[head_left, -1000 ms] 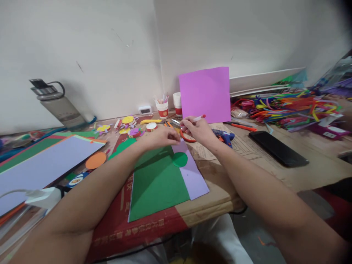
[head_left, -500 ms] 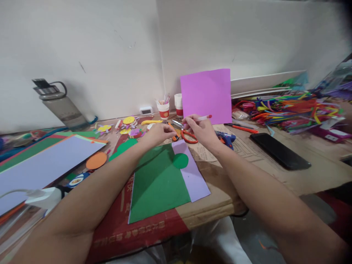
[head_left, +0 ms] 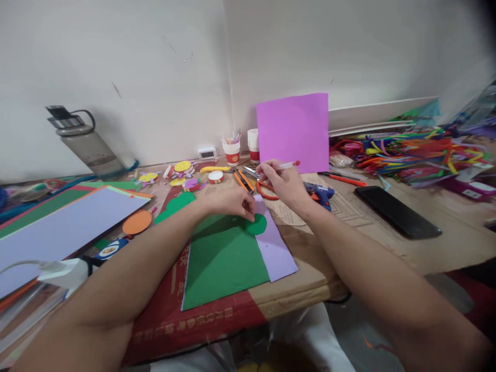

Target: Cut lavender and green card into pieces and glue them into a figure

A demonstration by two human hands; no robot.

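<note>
Left hand (head_left: 232,202) rests with fingertips pressed together on the near edge of the green disc (head_left: 257,225); whether it pinches the disc or only pins it cannot be told. The disc lies flat, straddling the seam between the green sheet (head_left: 222,261) and the lilac sheet (head_left: 277,250), both flat on the worktop (head_left: 445,243). Right hand (head_left: 284,185) hovers just behind, its grip closed around a pen (head_left: 289,165) with the red end pointing right; the writing tip is hidden by the fingers. Orange scissors (head_left: 267,192) lie under this hand, with a glue gun (head_left: 320,192) just beside and a phone (head_left: 397,211) well apart to the right. A pink sheet (head_left: 293,132) leans upright on the wall.

Judged step: positioning the disc as a template on the paper, pen at the ready. The next move seems to call for firm downward pressure from the left fingers so the disc does not slide, and for bringing the pen tip down to its rim.
</note>
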